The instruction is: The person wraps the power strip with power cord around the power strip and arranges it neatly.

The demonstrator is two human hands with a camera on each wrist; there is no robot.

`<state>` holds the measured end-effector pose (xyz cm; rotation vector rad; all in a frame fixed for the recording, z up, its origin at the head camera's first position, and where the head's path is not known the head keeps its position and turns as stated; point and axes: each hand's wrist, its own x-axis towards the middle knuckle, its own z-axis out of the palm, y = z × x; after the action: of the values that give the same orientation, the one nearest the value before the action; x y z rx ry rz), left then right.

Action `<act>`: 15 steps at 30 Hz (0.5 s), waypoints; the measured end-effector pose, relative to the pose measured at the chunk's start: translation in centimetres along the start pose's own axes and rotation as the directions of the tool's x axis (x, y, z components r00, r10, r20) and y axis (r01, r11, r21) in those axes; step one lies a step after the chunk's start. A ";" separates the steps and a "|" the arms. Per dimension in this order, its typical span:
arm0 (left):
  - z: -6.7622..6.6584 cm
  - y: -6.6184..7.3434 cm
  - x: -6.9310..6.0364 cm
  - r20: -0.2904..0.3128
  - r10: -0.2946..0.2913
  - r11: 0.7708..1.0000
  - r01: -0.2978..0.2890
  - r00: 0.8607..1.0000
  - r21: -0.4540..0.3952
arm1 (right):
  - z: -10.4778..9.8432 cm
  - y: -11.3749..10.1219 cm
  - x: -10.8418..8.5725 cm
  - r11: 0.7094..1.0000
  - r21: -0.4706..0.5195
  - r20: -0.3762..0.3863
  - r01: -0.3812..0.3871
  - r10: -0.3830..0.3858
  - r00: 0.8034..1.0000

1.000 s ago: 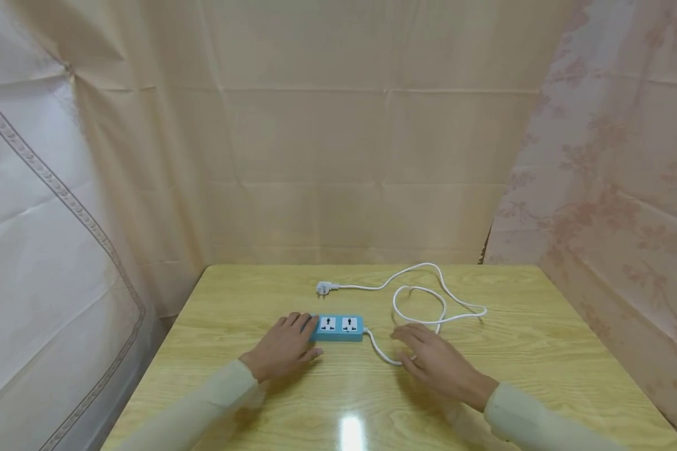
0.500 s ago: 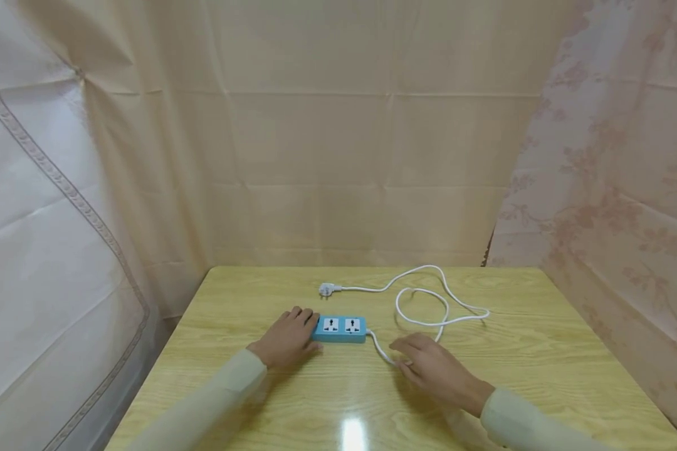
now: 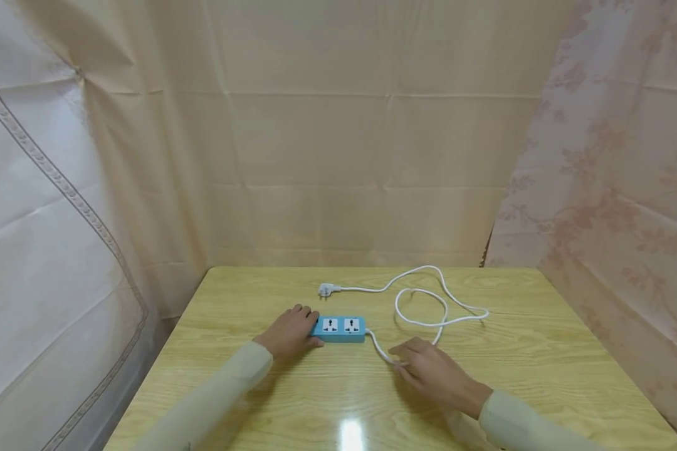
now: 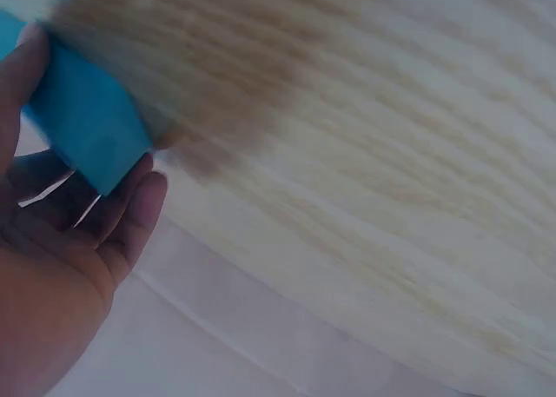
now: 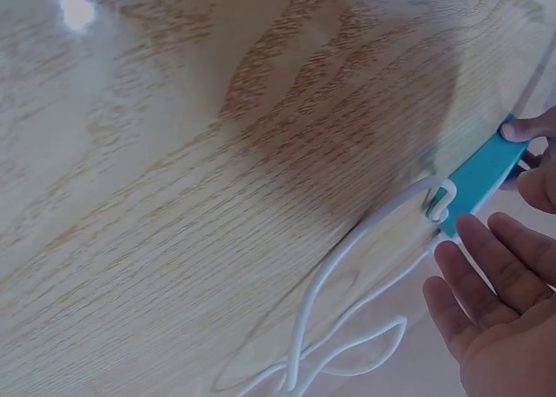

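Power strip (image 3: 341, 337) lies between the two hands (image 3: 289, 333) (image 3: 435, 374).

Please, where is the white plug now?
In the head view, the white plug lies far back on the table, beyond the blue power strip, at the left end of its cord.

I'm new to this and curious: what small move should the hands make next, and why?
Probably close the right hand on the white cord: its fingers look open near the cord, apparently holding nothing, while the left hand grips the blue power strip, which should help steady it.
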<state>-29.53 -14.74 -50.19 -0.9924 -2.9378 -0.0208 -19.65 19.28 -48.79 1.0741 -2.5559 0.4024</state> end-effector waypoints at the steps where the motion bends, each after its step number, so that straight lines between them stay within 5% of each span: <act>1: 0.0 0.0 0.1 0.002 0.000 1.000 0.000 1.000 0.001 | 0.0 0.0 0.0 1.000 -0.002 -0.001 0.003 -0.003 1.000; 15: 0.3 -0.6 0.4 -0.006 0.057 0.997 -0.057 0.998 0.057 | 0.2 0.0 0.1 0.999 -0.010 -0.004 0.045 -0.045 0.999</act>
<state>-30.27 -14.99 -50.52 -1.0652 -2.8842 0.0597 -19.78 19.17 -48.95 1.1236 -2.5221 0.3800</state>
